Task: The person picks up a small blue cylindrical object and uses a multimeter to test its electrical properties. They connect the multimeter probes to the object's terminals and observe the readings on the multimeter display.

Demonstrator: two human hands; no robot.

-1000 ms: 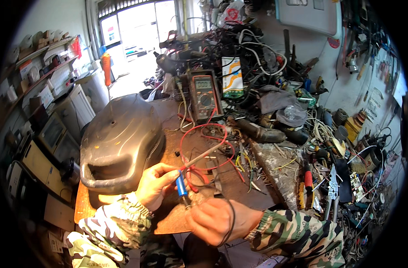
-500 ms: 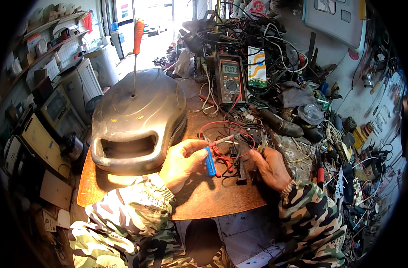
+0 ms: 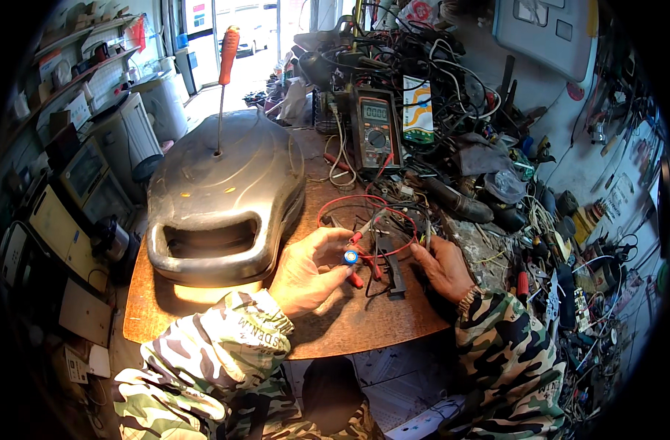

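Note:
Between the thumb and fingers of my left hand is a small blue cylindrical battery cell, its round end turned up toward me. Red test leads and a dark strip-like piece lie on the wooden table just beyond and to the right of it. My right hand is closed at the right side of these leads, pinching a thin item whose kind I cannot make out. A digital multimeter with a lit display stands upright behind the leads.
A large black plastic case with a handle opening fills the table's left; an orange-handled screwdriver stands upright in its top. Tangled black cables are heaped at the back. Tools and parts crowd the right side.
My left hand has tipped the blue battery cell, so its end now faces me instead of its side. My right hand stays in nearly the same place.

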